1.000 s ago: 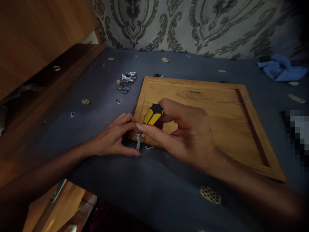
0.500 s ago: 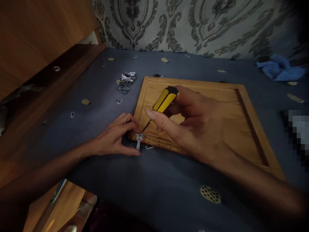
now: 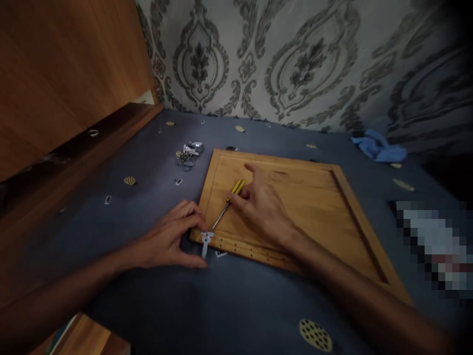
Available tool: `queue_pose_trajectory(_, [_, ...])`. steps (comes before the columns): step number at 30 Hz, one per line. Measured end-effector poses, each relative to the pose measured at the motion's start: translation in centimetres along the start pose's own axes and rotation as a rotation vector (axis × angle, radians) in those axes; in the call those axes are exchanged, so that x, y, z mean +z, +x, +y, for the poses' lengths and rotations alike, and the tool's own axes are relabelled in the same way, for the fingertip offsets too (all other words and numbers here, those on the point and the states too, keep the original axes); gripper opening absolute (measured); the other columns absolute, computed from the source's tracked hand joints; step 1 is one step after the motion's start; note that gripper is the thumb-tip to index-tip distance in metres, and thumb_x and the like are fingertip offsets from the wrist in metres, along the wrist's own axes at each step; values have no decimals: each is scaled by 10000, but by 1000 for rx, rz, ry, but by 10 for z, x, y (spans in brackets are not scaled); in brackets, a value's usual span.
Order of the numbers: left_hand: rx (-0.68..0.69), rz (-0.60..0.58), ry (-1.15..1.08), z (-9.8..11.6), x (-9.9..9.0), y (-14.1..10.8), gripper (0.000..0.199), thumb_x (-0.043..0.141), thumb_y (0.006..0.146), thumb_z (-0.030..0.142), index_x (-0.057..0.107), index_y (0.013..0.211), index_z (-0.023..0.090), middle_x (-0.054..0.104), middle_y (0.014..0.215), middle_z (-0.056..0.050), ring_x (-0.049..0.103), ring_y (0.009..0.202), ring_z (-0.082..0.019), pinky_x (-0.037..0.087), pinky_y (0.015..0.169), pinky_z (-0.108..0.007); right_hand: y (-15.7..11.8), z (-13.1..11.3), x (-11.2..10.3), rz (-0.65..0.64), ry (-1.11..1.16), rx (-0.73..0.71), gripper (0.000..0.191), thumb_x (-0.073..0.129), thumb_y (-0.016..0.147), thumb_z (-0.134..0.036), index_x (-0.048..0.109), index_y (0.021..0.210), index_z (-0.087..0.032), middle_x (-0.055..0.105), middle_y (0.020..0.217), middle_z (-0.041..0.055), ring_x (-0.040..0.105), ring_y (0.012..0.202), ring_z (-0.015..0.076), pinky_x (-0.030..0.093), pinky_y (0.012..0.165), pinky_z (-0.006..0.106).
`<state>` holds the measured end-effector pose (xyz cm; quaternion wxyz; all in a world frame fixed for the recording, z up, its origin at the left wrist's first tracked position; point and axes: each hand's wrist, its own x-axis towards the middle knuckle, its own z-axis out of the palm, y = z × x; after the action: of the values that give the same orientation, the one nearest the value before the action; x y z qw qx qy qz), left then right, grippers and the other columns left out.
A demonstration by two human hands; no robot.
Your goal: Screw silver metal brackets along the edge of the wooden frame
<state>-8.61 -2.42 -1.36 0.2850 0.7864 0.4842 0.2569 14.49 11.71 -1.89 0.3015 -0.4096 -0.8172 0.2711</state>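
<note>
Head cam: L hand [image 3: 172, 235] wide, C-shaped; index at hinge [image 3: 205, 240], touch unclear.
Hinge: btwn L thumb & index, on board [image 3: 306, 207] corner.
Screwdriver [image 3: 239, 185]: pinched in R hand [image 3: 264, 203], index off.
Blade [image 3: 220, 216]: prob best squarer to board, hinge pinned flat.

Dim light fell over the blue-grey tablecloth [image 3: 155, 162], palest beyond the left hand [image 3: 172, 234], where metal hardware [image 3: 192, 149] glinted faintly. Deep shadow spread on the near side of both hands, swallowing the forearms [image 3: 351, 286] toward the lower corners. Right of the right hand [image 3: 264, 204], coarse pixel blocks [image 3: 432, 246] masked detail below a blackened upper corner; fine textures looked soft.
</note>
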Motion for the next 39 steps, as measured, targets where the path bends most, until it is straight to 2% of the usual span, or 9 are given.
queue_pose_trajectory(2, [-3, 6, 4, 0, 1, 0, 491, 951, 828, 527, 676, 1105, 228, 632, 1163, -38, 582, 1089, -251, 484, 944, -349, -2, -2, -2, -39, -71, 17, 672, 709, 936, -365, 492, 1509, -91, 610, 594, -66, 601, 553, 215, 414, 593, 335])
queue_pose_trajectory(5, [-2, 10, -3, 0, 2, -1, 494, 947, 834, 532, 676, 1115, 229, 627, 1168, -39, 583, 1098, -250, 489, 945, -347, -3, -5, -3, -83, -139, 46, 557, 703, 976, -332, 553, 1471, -124, 639, 656, -51, 627, 622, 197, 493, 665, 340])
queue_pose_trajectory(8, [-15, 7, -6, -1, 3, -1, 496, 959, 821, 525, 676, 1107, 236, 626, 1174, -39, 578, 1108, -253, 489, 956, -348, -4, -5, -3, -118, -180, 74, 413, 696, 1050, -403, 633, 1385, -171, 731, 937, 14, 695, 765, 172, 605, 767, 363])
queue_pose_trajectory(10, [-20, 10, 1, -2, 4, -1, 505, 977, 800, 512, 672, 1092, 235, 624, 1164, -36, 577, 1103, -253, 485, 954, -350, -4, -6, -3, -137, -195, 81, 388, 686, 1070, -441, 660, 1354, -179, 738, 1141, 59, 731, 900, 184, 646, 829, 393])
queue_pose_trajectory(13, [-19, 9, 14, -4, 6, 0, 523, 987, 788, 505, 673, 1109, 236, 623, 1167, -35, 579, 1112, -258, 486, 958, -358, 1, -11, -4, -166, -211, 57, 391, 697, 1067, -429, 665, 1366, -180, 727, 1263, 89, 742, 1027, 217, 657, 891, 429])
queue_pose_trajectory(18, [6, 21, 15, -7, 8, 2, 556, 986, 776, 554, 682, 1111, 232, 634, 1172, -40, 577, 1116, -261, 484, 966, -371, 34, -34, 8, -294, -250, -111, 368, 713, 1056, -416, 686, 1343, -189, 709, 1350, 104, 725, 1147, 249, 639, 978, 477])
queue_pose_trajectory(25, [-7, 24, 5, -5, 9, 4, 507, 981, 782, 540, 702, 1082, 241, 632, 1162, -39, 571, 1115, -263, 494, 1019, -396, 79, -64, 53, -481, -303, -324, 396, 717, 1053, -417, 672, 1377, -195, 692, 1393, 111, 716, 1183, 262, 634, 997, 492])
queue_pose_trajectory(32, [10, 35, -40, -5, 10, 4, 494, 972, 795, 536, 706, 1084, 236, 628, 1163, -43, 571, 1111, -261, 508, 1008, -385, 88, -72, 79, -524, -410, -359, 410, 720, 1050, -419, 666, 1388, -194, 687, 1401, 113, 714, 1190, 266, 634, 998, 496])
queue_pose_trajectory(39, [13, 24, -30, -4, 6, 5, 489, 981, 793, 521, 713, 1085, 235, 631, 1176, -44, 576, 1138, -264, 489, 1033, -384, 91, -72, 89, -538, -382, -342, 412, 723, 1048, -419, 665, 1391, -198, 684, 1407, 113, 711, 1200, 269, 632, 1002, 497])
